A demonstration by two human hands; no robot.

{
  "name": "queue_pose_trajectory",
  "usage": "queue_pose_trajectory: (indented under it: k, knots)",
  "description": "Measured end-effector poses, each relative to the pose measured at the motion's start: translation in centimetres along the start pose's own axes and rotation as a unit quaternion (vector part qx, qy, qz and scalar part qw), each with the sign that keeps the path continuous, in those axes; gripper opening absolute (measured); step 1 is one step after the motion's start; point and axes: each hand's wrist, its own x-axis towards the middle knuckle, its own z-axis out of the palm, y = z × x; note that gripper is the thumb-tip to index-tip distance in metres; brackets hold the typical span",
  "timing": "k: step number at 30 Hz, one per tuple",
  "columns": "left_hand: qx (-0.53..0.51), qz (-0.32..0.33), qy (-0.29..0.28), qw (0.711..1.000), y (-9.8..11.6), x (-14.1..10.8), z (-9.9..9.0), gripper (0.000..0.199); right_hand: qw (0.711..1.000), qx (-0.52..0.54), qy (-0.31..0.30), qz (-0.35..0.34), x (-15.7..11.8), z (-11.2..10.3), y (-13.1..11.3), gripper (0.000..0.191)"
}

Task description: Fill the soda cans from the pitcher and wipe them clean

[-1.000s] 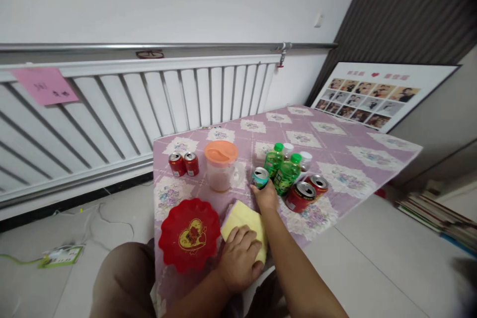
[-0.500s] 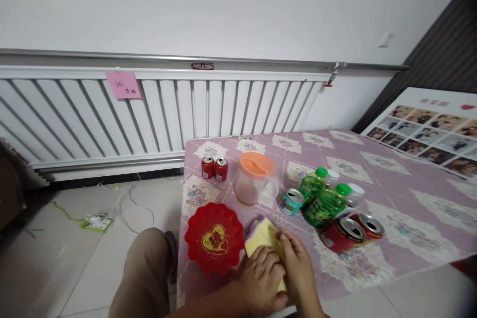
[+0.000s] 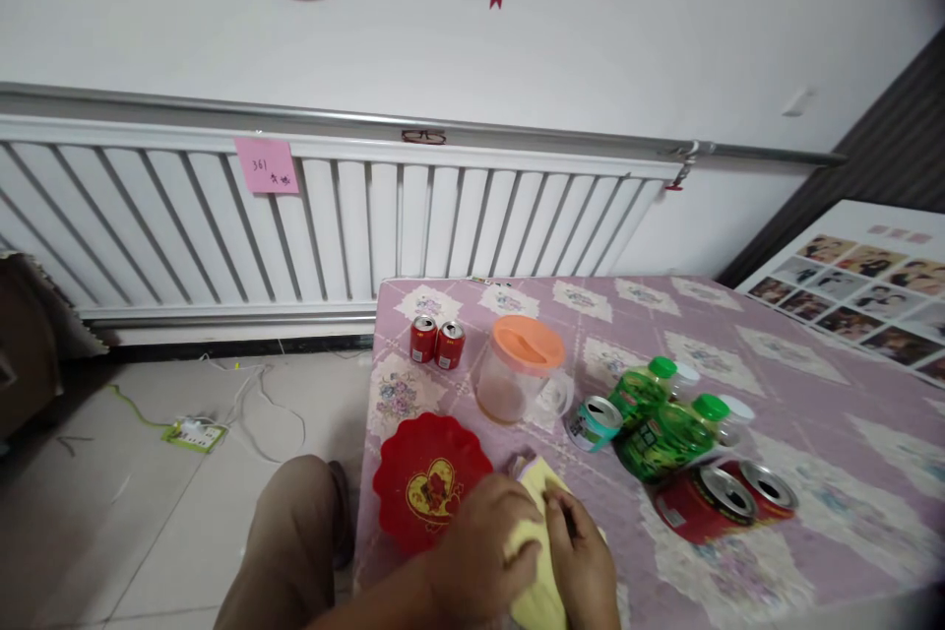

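A folded pale-yellow cloth [image 3: 544, 583] lies at the near edge of the table with the purple floral tablecloth [image 3: 601, 512], just right of a red plastic dish with a scalloped rim [image 3: 472, 443]. The left hand [image 3: 491, 546] is curled over the cloth's left side, its fingers bent and a fold of the fabric caught between them and the thumb. The right hand [image 3: 583, 556] holds the cloth's right side, fingers together and bent; whether its thumb pinches the fabric is hard to tell.

Beyond the dish, two small red metal cans [image 3: 437, 343] stand side by side at the far left. Right of them is a clear plastic pitcher with an orange lid [image 3: 517, 374], its handle toward the right. An open turquoise metal can [image 3: 594, 423] stands to the right of the pitcher, next to two green plastic bottles with green caps [image 3: 662, 428]. Two white-capped containers [image 3: 735, 418] are partly hidden behind the bottles. Nearer and farther right, two larger dark-red metal cans [image 3: 709, 504] stand close together, their tops open.
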Motion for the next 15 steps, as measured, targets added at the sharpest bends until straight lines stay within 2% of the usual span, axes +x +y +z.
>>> queue_pose_trajectory:
  k: [3,5,7,9,11,15]
  knots:
    - [-0.034,-0.1,0.145,0.984,-2.5,2.9,-5.0,0.022,1.0,-0.014,0.006,-0.003,0.0,0.1,0.1,0.042]
    - [-0.04,-0.171,0.216,0.961,-6.0,4.9,-7.6,0.024,1.0,-0.025,0.007,-0.01,0.0,0.1,0.2,0.044]
    - [-0.054,-0.222,0.255,0.94,-10.1,6.6,-9.5,0.035,0.999,-0.036,0.008,-0.021,0.1,0.2,0.4,0.044]
    - [-0.047,-0.269,0.266,0.924,-14.0,7.8,-10.8,0.051,0.998,-0.045,0.011,-0.03,0.2,0.3,0.5,0.044]
    - [-0.018,-0.27,0.254,0.929,-17.2,8.7,-11.5,0.059,0.998,-0.051,0.014,-0.035,0.3,0.3,0.6,0.044]
    - [0.019,-0.291,0.234,0.928,-21.3,10.3,-11.7,0.068,0.997,-0.063,0.011,-0.034,0.3,0.3,0.5,0.044]
